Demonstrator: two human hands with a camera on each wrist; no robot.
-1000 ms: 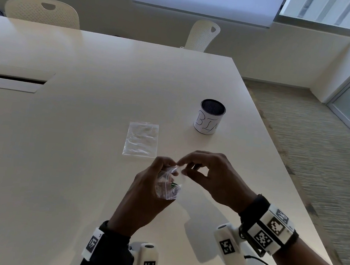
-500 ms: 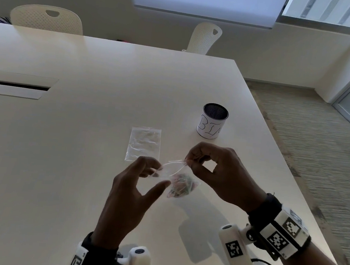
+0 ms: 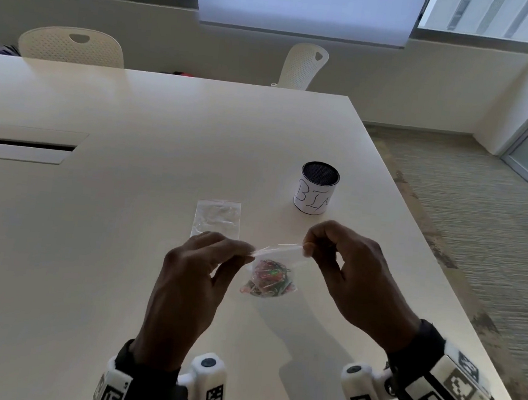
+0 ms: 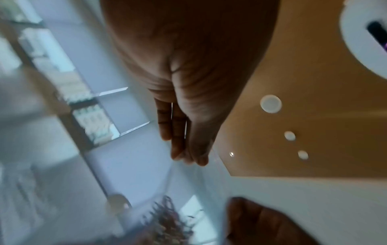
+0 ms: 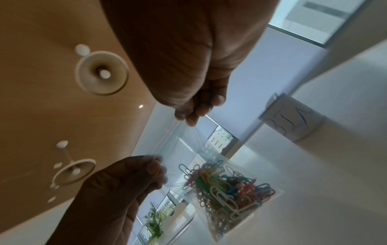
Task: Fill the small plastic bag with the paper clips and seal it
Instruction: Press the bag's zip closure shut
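Sealing step underway: small plastic bag [image 3: 270, 273] w/ paper clips [image 3: 268, 279] is held above table [image 3: 122, 250], top corners pinched by left hand [image 3: 194, 277] & right hand [image 3: 350, 272]. Next, zip strip probably needs pressing shut end-to-end.

From my hands, I see a cup [image 3: 318, 189] blocking one o'clock and a flat empty bag [image 3: 217, 218] lying at eleven; bare table [image 3: 74, 246] leftward at nine.
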